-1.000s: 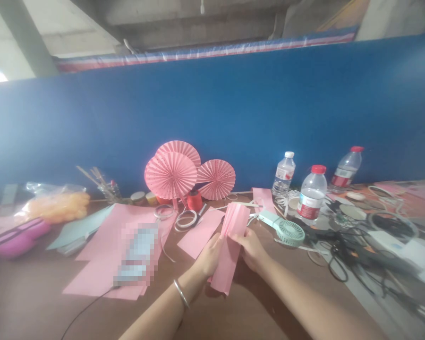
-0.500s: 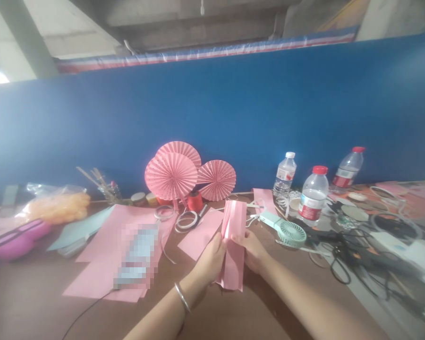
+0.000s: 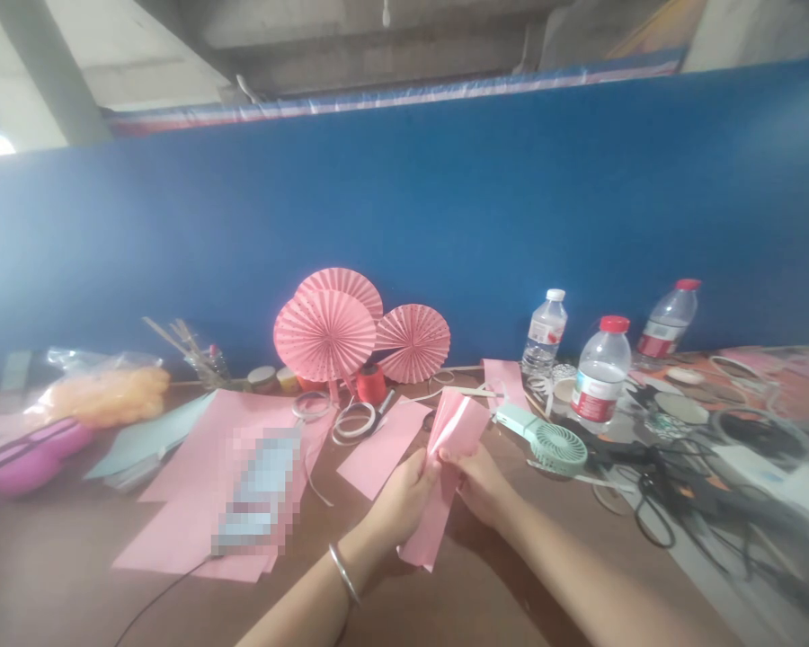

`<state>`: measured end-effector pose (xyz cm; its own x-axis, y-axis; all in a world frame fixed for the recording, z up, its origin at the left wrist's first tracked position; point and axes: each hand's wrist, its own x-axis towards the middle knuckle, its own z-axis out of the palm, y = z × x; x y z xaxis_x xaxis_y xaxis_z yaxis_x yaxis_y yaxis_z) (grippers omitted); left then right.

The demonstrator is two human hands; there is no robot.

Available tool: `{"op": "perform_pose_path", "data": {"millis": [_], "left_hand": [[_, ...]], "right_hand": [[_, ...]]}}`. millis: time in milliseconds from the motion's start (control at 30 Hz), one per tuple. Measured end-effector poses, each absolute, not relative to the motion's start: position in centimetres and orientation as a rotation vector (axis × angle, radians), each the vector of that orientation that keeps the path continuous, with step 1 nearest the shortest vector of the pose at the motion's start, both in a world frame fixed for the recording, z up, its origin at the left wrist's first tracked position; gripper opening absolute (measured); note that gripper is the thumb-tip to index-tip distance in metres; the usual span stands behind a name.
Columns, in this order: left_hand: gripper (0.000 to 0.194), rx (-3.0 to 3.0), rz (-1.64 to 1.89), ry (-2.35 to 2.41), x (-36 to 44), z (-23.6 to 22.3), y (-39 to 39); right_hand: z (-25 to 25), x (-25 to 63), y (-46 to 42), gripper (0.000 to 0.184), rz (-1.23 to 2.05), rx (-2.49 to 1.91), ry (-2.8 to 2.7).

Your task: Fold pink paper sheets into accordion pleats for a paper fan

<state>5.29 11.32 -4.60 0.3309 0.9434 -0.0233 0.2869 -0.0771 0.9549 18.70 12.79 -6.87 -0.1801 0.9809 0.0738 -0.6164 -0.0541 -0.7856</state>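
Note:
A folded strip of pink paper (image 3: 459, 420), with pleats along its left side, is tilted to the right above the brown table. My left hand (image 3: 404, 499) grips its left edge, thumb on the front. From the other side my right hand (image 3: 480, 481) pinches the same paper near its middle, thumb pressed on the front face. Some of the fingers of both hands are hidden behind the paper. Just left of the paper a flat pink sheet (image 3: 384, 449) lies on the table. Behind it stand pink pleated paper fans (image 3: 327, 337), leaning near the blue partition.
Rolls of tape (image 3: 354, 422) and a red spool of thread (image 3: 370, 385) stand behind the hands. A mint handheld fan (image 3: 558, 447), bottles (image 3: 600, 382) and tangled cables (image 3: 653, 503) crowd the right. More pink sheets (image 3: 168, 539) under a blurred-out device lie left.
The paper has turned clockwise, its top leaning right and its bottom swinging left. Both hands keep hold of it, with my right hand shifted slightly.

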Motion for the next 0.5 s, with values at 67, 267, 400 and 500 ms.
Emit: {"op": "perform_pose_path", "data": {"millis": [67, 267, 400, 500], "left_hand": [[0.042, 1.702, 0.792, 1.141, 5.2, -4.7, 11.5], [0.031, 1.822, 0.788, 1.287, 4.7, -5.8, 12.2], [0.026, 1.882, 0.761, 1.328, 4.5, -5.8, 12.2], [0.029, 1.989, 0.678, 1.386, 4.4, -5.3, 12.0]], "right_hand": [[-6.8, 18.9, 12.8, 0.037, 1.606, -0.6, -0.819], [-6.4, 19.0, 12.8, 0.03, 1.539, -0.598, -0.78], [-6.3, 19.4, 13.2, 0.023, 1.374, -0.729, -0.699], [-6.5, 20.1, 13.9, 0.023, 1.266, -0.827, -0.689]]}}
